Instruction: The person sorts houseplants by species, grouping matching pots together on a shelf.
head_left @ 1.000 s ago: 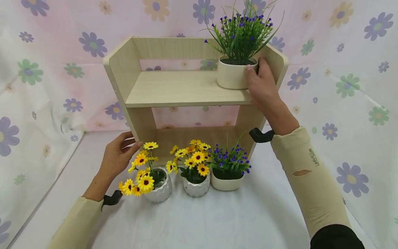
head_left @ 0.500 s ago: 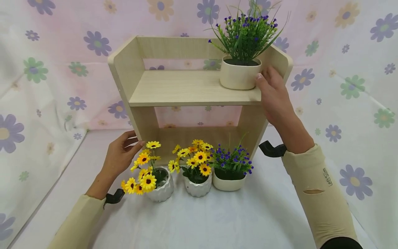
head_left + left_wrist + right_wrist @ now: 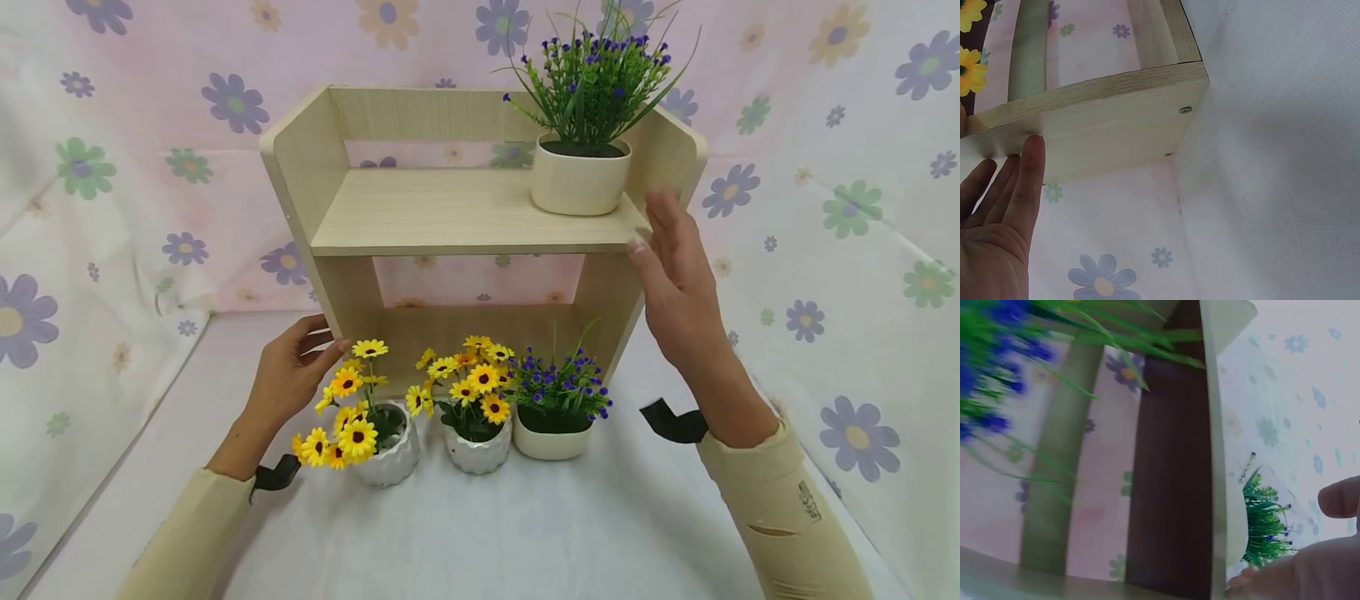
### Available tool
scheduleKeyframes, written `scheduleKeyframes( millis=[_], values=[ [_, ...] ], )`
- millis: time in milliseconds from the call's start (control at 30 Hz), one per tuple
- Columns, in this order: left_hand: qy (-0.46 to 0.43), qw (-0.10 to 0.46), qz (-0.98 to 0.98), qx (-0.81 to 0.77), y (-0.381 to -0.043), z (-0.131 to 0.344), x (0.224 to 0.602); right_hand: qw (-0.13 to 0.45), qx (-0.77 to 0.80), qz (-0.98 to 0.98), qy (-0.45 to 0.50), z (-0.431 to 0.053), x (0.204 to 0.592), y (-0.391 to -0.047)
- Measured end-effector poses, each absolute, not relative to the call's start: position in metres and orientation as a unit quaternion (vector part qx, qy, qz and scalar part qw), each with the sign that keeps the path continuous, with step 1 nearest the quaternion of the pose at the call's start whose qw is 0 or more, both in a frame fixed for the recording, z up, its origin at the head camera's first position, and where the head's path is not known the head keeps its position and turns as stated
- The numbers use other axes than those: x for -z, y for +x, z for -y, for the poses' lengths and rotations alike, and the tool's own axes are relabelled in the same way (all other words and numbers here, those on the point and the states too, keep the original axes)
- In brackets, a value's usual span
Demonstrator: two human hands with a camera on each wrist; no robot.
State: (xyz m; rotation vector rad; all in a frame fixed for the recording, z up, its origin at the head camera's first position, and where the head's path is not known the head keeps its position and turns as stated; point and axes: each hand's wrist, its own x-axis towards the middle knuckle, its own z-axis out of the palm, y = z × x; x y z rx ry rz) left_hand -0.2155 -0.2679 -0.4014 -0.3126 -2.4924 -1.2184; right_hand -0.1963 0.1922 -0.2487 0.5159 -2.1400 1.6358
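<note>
A two-tier wooden shelf stands on the table. At its left side my left hand holds the side panel, with fingertips against the outer face and the thumb at the front edge. On the upper tier, to the right, stands a cream pot of purple flowers. My right hand is apart from that pot, its fingers extended near the shelf's right side panel. In front of the shelf are two white pots of yellow flowers and a smaller cream pot of purple flowers.
A white cloth covers the table. Behind the shelf hangs a flower-print cloth. The three front pots stand close before the lower tier. Flowers from the left pot lean toward my left wrist.
My right hand has let go of the cream pot on the upper tier and drawn back, down and to the right. That pot stays put. My left hand keeps its place at the shelf.
</note>
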Motion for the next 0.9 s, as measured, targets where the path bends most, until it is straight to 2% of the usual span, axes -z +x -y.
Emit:
scheduleKeyframes(
  millis=[267,367,433,700,900],
  values=[
    [-0.107,0.168,0.882,0.427,-0.214,0.267,0.398,0.323,-0.591,0.702,0.231,-0.208,0.298,-0.183],
    [-0.106,0.167,0.881,0.429,-0.214,0.267,0.398,0.347,-0.598,0.679,0.247,-0.213,0.317,-0.181],
    [-0.108,0.168,0.881,0.43,-0.214,0.267,0.399,0.336,-0.607,0.677,0.247,-0.218,0.33,-0.181],
    [-0.103,0.166,0.882,0.428,-0.214,0.267,0.399,0.229,-0.628,0.703,0.243,-0.239,0.376,-0.193],
    [-0.107,0.165,0.88,0.432,-0.213,0.266,0.399,0.146,-0.571,0.787,0.184,-0.241,0.393,-0.197]
  ],
)
